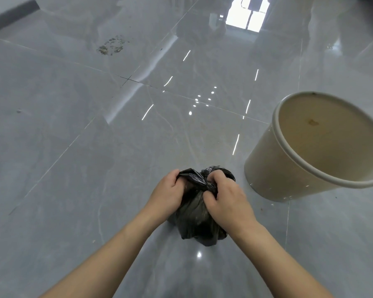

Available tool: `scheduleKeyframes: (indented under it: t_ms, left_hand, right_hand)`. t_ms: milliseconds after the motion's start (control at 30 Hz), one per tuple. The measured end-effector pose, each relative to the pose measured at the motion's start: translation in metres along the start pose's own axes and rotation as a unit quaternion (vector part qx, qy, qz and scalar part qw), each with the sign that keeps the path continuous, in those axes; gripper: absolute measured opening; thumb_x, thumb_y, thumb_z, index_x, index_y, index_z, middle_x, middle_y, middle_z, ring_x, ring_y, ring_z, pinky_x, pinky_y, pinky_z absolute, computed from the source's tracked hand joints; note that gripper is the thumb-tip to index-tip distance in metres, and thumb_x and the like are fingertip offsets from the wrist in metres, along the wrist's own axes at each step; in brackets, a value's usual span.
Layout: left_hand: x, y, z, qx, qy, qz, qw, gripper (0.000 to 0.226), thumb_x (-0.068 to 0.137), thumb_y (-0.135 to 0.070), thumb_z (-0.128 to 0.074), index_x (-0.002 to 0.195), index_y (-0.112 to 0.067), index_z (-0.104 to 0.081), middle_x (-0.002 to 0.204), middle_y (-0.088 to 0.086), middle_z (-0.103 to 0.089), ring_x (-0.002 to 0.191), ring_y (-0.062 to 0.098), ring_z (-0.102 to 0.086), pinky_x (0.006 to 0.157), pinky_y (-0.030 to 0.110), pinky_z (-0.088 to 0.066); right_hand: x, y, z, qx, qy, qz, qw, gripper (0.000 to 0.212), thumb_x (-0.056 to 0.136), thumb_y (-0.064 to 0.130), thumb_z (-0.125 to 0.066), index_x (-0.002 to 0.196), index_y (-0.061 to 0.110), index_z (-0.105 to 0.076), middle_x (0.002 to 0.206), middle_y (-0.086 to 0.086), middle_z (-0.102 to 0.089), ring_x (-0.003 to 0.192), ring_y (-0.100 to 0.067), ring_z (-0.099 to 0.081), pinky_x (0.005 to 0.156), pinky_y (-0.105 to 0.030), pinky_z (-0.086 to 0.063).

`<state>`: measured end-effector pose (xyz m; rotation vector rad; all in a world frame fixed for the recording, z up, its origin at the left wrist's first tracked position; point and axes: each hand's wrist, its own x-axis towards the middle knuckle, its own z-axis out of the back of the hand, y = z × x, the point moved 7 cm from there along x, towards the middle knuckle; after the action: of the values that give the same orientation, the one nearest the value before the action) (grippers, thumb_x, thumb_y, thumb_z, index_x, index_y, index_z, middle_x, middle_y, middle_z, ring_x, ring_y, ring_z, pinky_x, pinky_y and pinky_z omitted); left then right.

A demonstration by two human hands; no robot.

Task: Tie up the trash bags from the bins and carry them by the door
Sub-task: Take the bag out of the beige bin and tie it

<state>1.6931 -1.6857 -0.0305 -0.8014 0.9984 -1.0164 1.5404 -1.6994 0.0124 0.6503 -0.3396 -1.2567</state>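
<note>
Glossy grey tiled floor (78,130) with thin grout lines. Bright window reflection (247,12) at top. Brownish stain (112,45) upper left. Dark baseboard (11,15) along top-left corner.

One black trash bag (194,214) in play, just the one. Two hands on it: the left hand (167,191) and the right hand (227,200), each gripping a bunch of plastic at the top. One cream bin (274,168) off to the right, a single round bucket. One patch of brownish specks (112,45) on the grey tiled floor (73,147) further off. That's the tally.
</note>
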Motion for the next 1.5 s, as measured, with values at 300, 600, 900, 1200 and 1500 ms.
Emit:
scheduleKeyframes:
  t_ms: [300, 600, 900, 1200, 1500]
  left_hand:
    - [0.005, -0.009, -0.01, -0.13, 0.033, -0.005, 0.991, 0.026, 0.101, -0.017, -0.044, 0.114, -0.019, -0.066, 0.111, -0.01, -0.067, 0.1, -0.011, -0.057, 0.08, 0.002, -0.04]
    - [0.022, -0.005, -0.04, -0.062, 0.046, 0.043, 0.996, 0.021, 0.097, -0.017, -0.039, 0.095, -0.006, -0.057, 0.077, 0.001, -0.06, 0.071, 0.014, -0.055, 0.071, 0.033, -0.044]
    - [0.031, -0.002, -0.048, 0.119, 0.114, 0.073, 0.984, 0.018, 0.089, -0.019, -0.047, 0.075, -0.012, -0.053, 0.073, 0.008, -0.058, 0.069, 0.021, -0.05, 0.064, 0.036, -0.04]
    - [-0.007, -0.011, -0.024, 0.2, 0.097, -0.08, 0.972, 0.038, 0.068, -0.061, -0.054, 0.101, -0.042, -0.046, 0.103, -0.022, -0.045, 0.103, -0.017, -0.028, 0.101, 0.033, -0.022]
    - [-0.011, -0.033, -0.027, 0.354, 0.006, -0.241, 0.904, 0.012, 0.081, -0.037, -0.046, 0.081, -0.027, -0.052, 0.101, -0.014, -0.052, 0.108, 0.012, -0.042, 0.114, 0.053, -0.004]
  right_hand:
    - [-0.014, 0.003, 0.002, -0.17, -0.079, 0.076, 0.979, 0.006, 0.071, 0.01, -0.067, 0.073, 0.013, -0.061, 0.108, -0.01, -0.053, 0.104, -0.031, -0.042, 0.087, -0.045, -0.043]
    - [-0.008, -0.008, 0.009, -0.143, -0.047, 0.066, 0.986, 0.016, 0.082, 0.001, -0.061, 0.094, 0.011, -0.063, 0.082, -0.004, -0.058, 0.059, -0.031, -0.056, 0.047, -0.035, -0.042]
    - [-0.016, -0.006, 0.014, -0.149, -0.06, 0.157, 0.974, 0.031, 0.077, -0.003, -0.067, 0.106, 0.009, -0.069, 0.099, -0.008, -0.063, 0.087, -0.031, -0.058, 0.071, -0.039, -0.054]
    - [-0.002, -0.043, 0.013, 0.252, 0.094, -0.186, 0.945, 0.015, 0.082, 0.013, -0.058, 0.069, 0.008, -0.056, 0.062, 0.0, -0.048, 0.052, -0.014, -0.045, 0.049, -0.026, -0.036]
    - [-0.018, -0.048, 0.0, 0.469, 0.19, -0.258, 0.823, 0.014, 0.086, 0.014, -0.057, 0.09, 0.004, -0.064, 0.073, -0.01, -0.062, 0.058, -0.017, -0.058, 0.048, -0.022, -0.041]
